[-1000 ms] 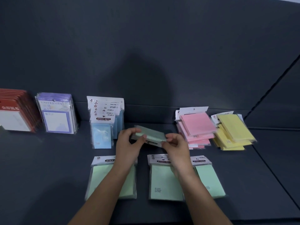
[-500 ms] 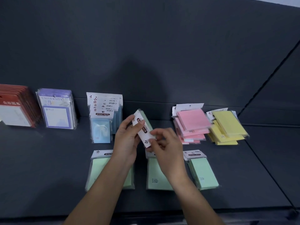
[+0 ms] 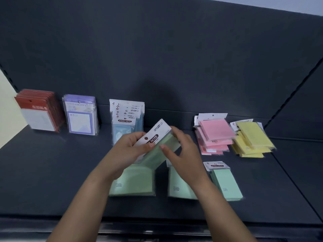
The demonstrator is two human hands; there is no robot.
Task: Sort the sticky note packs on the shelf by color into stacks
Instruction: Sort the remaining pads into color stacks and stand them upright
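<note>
Left hand (image 3: 129, 151) pinches the white header of a tilted green sticky note pack (image 3: 157, 132), and right hand (image 3: 183, 154) grips its far edge, above the dark shelf (image 3: 52, 172). Flat green packs (image 3: 134, 182) lie beneath; pink stack (image 3: 215, 135) and yellow stack (image 3: 253, 138) sit to the right.

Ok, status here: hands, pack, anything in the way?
Left hand grips green pack by its header. Right hand pinches its side. Held above flat green packs on shelf. Nothing blocking.
</note>
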